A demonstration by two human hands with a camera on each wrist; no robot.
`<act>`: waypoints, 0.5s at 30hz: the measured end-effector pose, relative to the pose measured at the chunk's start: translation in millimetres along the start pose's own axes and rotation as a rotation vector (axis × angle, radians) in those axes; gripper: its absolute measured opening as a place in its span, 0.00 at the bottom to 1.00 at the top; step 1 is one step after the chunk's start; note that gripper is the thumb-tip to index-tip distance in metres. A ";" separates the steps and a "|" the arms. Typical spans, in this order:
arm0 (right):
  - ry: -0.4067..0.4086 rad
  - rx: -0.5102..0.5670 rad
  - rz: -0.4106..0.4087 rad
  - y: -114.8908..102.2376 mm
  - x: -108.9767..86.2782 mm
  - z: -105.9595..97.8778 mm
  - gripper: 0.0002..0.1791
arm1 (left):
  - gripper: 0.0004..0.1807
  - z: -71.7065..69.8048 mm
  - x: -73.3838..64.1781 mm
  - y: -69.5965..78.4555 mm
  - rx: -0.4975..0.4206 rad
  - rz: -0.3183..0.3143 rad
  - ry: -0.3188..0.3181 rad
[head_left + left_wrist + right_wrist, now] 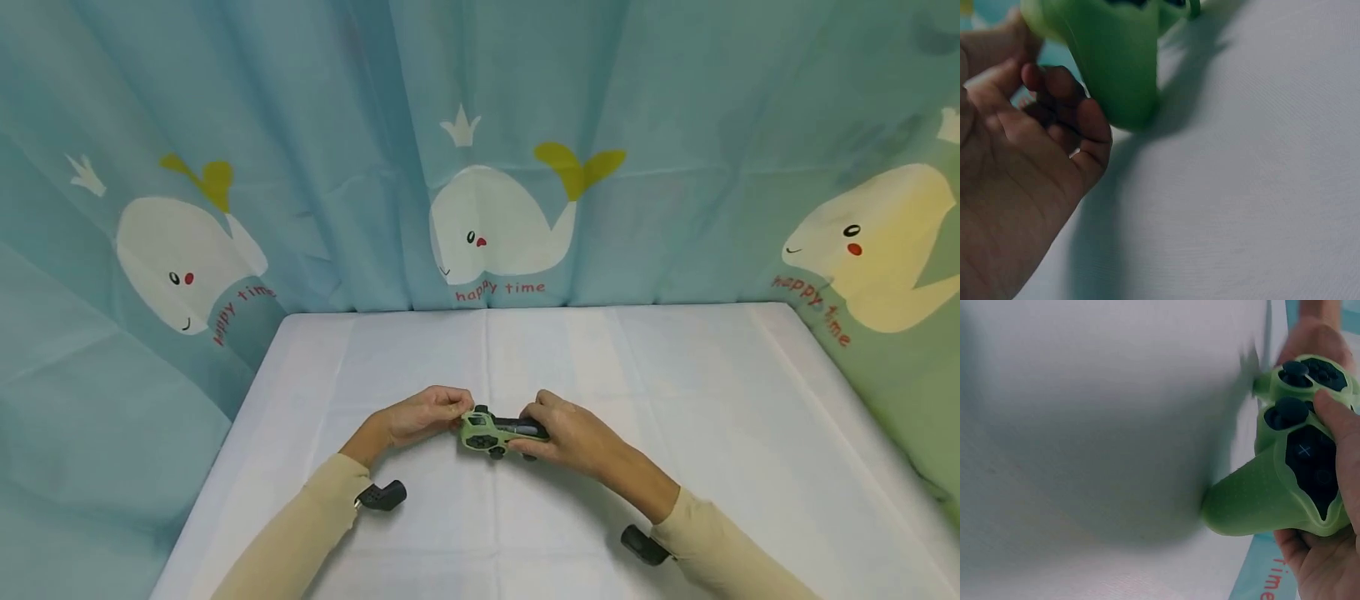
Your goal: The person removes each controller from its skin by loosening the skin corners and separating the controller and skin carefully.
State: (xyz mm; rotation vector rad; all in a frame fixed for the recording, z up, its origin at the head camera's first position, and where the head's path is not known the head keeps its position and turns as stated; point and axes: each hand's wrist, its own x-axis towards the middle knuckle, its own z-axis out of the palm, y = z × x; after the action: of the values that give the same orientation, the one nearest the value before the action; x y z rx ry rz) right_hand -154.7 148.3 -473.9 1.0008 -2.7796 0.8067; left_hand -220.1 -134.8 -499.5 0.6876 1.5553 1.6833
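Note:
A black game controller [483, 440] with a light green silicone cover [1244, 497] is held over the middle of the table. My right hand [573, 435] grips its right side, the thumb lying across the face near the buttons in the right wrist view. With thumb and forefinger my left hand [429, 414] pinches the cover at the controller's left end. In the left wrist view, the other fingers [1094, 119] curl beside the green handle [1119, 72]. Both thumbsticks [1290, 411] poke out through the cover, and a dark stretch of controller shows bare along the upper edge in the head view.
A white cloth covers the table [420, 350]. Behind and beside it hangs a blue-green curtain [337, 208] printed with whales. A black wrist-worn device [382, 497] sits at the left cuff, another black device [643, 546] at the right.

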 end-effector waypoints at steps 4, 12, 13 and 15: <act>-0.002 0.011 0.030 0.2 1.3 0.9 0.19 | 0.10 12.1 -0.1 9.9 0.161 -0.007 0.181; -0.011 0.025 0.043 0.2 2.0 1.6 0.19 | 0.06 39.4 -5.9 29.4 0.579 0.227 0.500; -0.011 0.030 0.043 0.0 2.1 1.5 0.19 | 0.05 42.0 -7.0 33.6 0.672 0.253 0.488; -0.016 0.046 0.046 -0.3 2.9 0.7 0.19 | 0.06 47.0 -8.2 42.7 0.903 0.303 0.426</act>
State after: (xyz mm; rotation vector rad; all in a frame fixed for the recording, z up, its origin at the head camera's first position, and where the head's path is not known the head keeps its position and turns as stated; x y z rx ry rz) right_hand -156.7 146.2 -473.6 0.9579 -2.8202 0.8767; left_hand -184.6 -113.4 -450.7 1.0925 2.6746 1.3139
